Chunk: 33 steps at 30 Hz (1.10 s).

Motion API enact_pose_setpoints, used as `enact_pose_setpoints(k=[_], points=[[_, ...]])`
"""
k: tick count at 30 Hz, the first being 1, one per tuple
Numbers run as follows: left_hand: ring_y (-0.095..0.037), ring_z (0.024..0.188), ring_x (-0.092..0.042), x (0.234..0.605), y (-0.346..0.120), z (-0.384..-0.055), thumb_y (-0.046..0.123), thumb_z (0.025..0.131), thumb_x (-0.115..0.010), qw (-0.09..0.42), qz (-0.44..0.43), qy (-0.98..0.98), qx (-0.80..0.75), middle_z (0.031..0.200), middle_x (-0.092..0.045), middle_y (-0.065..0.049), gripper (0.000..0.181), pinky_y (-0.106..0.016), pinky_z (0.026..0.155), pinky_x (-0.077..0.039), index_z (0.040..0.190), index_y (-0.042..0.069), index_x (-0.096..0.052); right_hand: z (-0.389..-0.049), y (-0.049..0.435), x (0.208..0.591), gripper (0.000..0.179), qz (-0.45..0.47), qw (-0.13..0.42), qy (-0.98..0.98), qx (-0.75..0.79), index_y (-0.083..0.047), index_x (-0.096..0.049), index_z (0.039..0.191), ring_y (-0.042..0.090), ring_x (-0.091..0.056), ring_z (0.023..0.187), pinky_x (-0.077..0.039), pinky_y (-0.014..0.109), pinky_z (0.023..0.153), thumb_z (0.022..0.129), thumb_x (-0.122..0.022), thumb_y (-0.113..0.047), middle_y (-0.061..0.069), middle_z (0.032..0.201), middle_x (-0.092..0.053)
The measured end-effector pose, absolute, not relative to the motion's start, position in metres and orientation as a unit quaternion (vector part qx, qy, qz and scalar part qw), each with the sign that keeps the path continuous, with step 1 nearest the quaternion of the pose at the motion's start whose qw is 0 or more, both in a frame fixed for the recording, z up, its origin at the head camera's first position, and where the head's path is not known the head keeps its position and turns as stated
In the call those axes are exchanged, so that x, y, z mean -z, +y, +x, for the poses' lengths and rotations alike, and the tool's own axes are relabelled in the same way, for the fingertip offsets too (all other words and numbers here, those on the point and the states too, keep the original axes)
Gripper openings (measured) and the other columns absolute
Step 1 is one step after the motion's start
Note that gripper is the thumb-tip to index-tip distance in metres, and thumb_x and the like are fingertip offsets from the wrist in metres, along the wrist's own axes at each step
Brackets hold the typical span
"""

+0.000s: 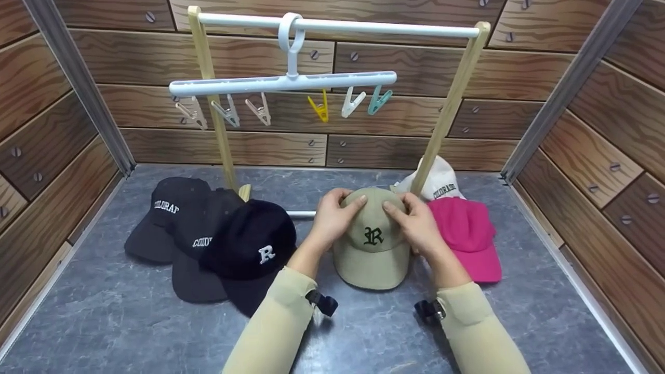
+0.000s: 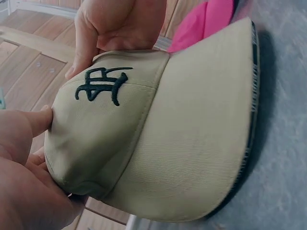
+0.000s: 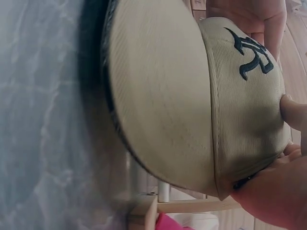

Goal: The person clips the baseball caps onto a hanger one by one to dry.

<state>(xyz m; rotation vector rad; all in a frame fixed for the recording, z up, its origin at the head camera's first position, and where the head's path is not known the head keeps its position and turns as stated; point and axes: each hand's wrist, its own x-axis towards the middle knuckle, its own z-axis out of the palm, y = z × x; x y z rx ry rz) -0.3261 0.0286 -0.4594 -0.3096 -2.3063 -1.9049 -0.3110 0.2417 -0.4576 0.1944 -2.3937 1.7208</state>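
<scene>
A beige baseball cap (image 1: 371, 267) with a dark embroidered R faces me, brim toward me and just over the table. My left hand (image 1: 332, 221) grips the left side of its crown, thumb on the front panel. On the opposite side my right hand (image 1: 422, 224) holds the crown the same way, its thumb pointing inward. Both wrist views show the cap's brim and lettering up close, with the fingers curled behind the crown and partly hidden. Immediately right of my right hand lies a pink cap (image 1: 462, 228). Behind it a white cap (image 1: 441, 176) reads COLORADO.
A wooden stand with a white bar (image 1: 353, 25) carries a white hanger (image 1: 280, 82) with several coloured clips, among them a yellow clip (image 1: 319, 109). To the left, a navy cap (image 1: 260, 228) overlaps two dark caps, including a charcoal cap (image 1: 171, 223). Wood-patterned walls enclose the grey table (image 1: 130, 322).
</scene>
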Motion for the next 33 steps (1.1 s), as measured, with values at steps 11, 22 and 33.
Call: enact_pose_setpoints(k=[11,22,33], points=[[-0.023,0.103,-0.071,0.438,0.028,-0.315,0.028,0.106,-0.079,0.09,-0.132,-0.749,0.643,0.113,-0.076,-0.011,0.031,-0.041,0.093,-0.06,0.12,0.001,-0.076,-0.302,0.236,0.444,0.018,0.108,0.166,-0.795,-0.573,0.003,-0.072,0.108,0.013,-0.065,0.089,-0.054,0.024,0.08,0.106,-0.078,-0.013,0.007,0.097,-0.072],[-0.02,0.1,-0.071,0.421,0.023,-0.308,0.026,0.106,-0.079,0.107,-0.163,-0.745,0.638,0.112,-0.077,-0.008,0.027,-0.039,0.089,-0.06,0.12,0.003,-0.077,-0.293,0.23,0.436,0.013,0.16,0.24,-0.766,-0.574,0.007,-0.069,0.108,0.011,-0.064,0.085,-0.053,0.022,0.076,0.104,-0.077,-0.002,0.005,0.092,-0.069],[-0.016,0.095,-0.071,0.416,0.022,-0.306,0.017,0.105,-0.08,0.12,-0.155,-0.733,0.651,0.105,-0.078,-0.006,0.019,-0.035,0.086,-0.06,0.117,0.002,-0.079,-0.291,0.229,0.434,0.015,0.169,0.248,-0.768,-0.565,0.007,-0.072,0.109,0.012,-0.066,0.088,-0.053,0.022,0.078,0.101,-0.081,-0.002,0.01,0.096,-0.073]])
